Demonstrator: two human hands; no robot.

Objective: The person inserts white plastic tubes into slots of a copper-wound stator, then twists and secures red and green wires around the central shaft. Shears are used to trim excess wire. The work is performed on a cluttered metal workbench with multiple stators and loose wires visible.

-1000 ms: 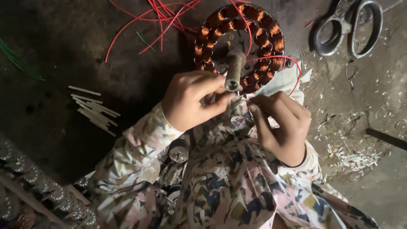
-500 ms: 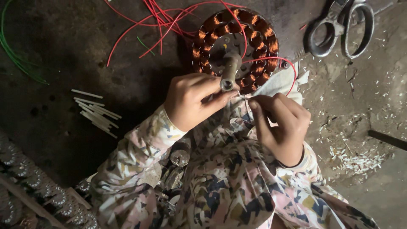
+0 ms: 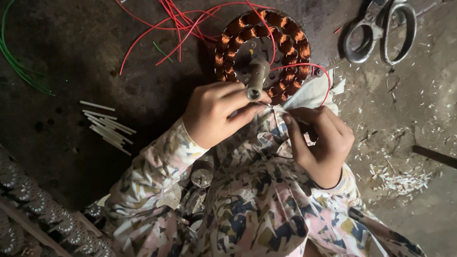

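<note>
A round metal motor part with shiny copper wire coils [image 3: 264,50] lies on the dark floor [image 3: 95,62], touching the knees. Left hand [image 3: 216,112] pinches its grey middle rod [image 3: 255,78]. Right hand [image 3: 319,143] pinches a thin red wire [image 3: 309,66].

Copper-orange coils glow around the ring of the stator [image 3: 263,50], with a dull grey metal shaft [image 3: 255,80] at its centre, and bright red wires [image 3: 181,26] loop off it over the dark, near-black floor [image 3: 95,57]. Thin green wires [image 3: 21,66] curve at the far edge, a bundle of white sticks [image 3: 107,127] lies pale against the dark, and the scissors [image 3: 378,31] show silver-grey. The sleeves [image 3: 157,176] carry a busy print of pale pink, cream, navy and mustard patches, and white shavings [image 3: 400,181] fleck the brown-grey ground.
</note>
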